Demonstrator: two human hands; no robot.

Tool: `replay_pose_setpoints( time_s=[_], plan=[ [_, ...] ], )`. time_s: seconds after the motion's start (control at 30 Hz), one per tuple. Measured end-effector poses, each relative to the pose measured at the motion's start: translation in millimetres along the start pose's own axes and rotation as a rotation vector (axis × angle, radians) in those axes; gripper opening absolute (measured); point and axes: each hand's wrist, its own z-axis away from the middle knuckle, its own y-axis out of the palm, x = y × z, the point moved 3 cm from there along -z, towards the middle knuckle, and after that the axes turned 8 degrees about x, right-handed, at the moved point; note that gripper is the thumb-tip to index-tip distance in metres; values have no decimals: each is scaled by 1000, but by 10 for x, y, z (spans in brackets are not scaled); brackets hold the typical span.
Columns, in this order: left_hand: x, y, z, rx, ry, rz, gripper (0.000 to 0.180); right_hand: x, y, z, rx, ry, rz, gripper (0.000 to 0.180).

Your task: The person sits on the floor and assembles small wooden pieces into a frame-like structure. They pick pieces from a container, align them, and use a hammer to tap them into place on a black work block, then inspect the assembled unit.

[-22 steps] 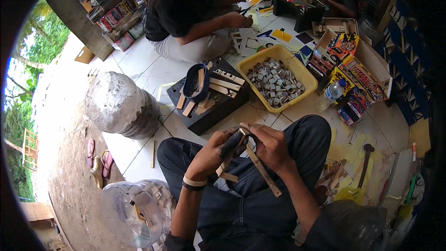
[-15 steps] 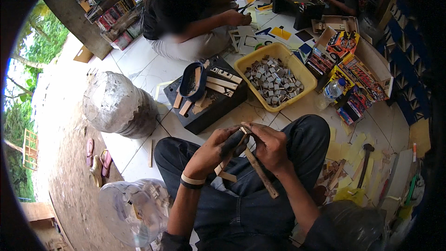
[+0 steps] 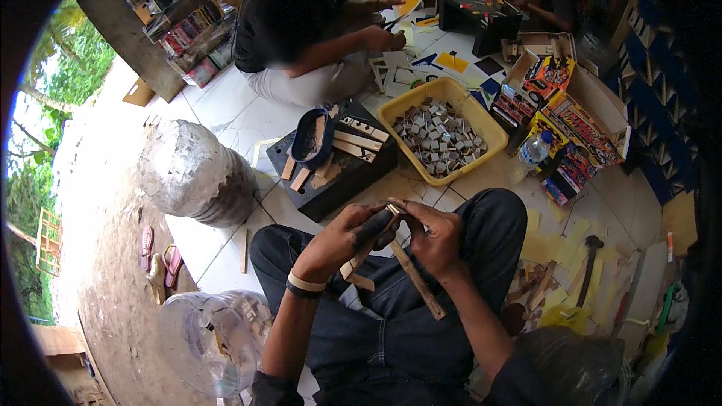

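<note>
Above my lap, my two hands meet at the fingertips. My left hand [image 3: 347, 239] is closed on a small wooden piece [image 3: 392, 210], whose pale end shows between finger and thumb. Dark stains cover its fingers. My right hand [image 3: 435, 234] is closed too, its fingertips at the same piece. A worn wooden stick [image 3: 418, 283] slants down from beneath the right hand toward my thigh; its upper end is hidden. Below the left hand hang flat wood strips [image 3: 359, 281], partly covered by the fingers.
Ahead stands a black low table [image 3: 353, 173] bearing a blue tray [image 3: 313, 140] and wood strips. Beside it is a yellow basin [image 3: 492, 152] of small blocks. A wrapped drum [image 3: 197, 173], a clear plastic container [image 3: 214, 346], a hammer [image 3: 590, 267] and a seated co-worker [image 3: 289, 22] surround me.
My hands keep nearly the same grip, with the small wooden piece tilted slightly. The wooden stick has shifted a little left. The co-worker's hands have moved slightly.
</note>
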Motion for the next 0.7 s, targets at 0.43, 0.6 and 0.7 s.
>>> replay_pose_setpoints(
  time_s=[0.43, 0.6, 0.7],
  plan=[
    [-97, 39, -45, -18, 106, 237, 33, 289, -10, -106, -185, -141, 224, 33],
    [-272, 296, 29, 22, 260, 236, 28, 359, -225, -120, -68, -175, 337, 23],
    [-285, 451, -6, 70, 409, 520, 15, 433, -257, -158, -57, -120, 362, 21]
  ],
)
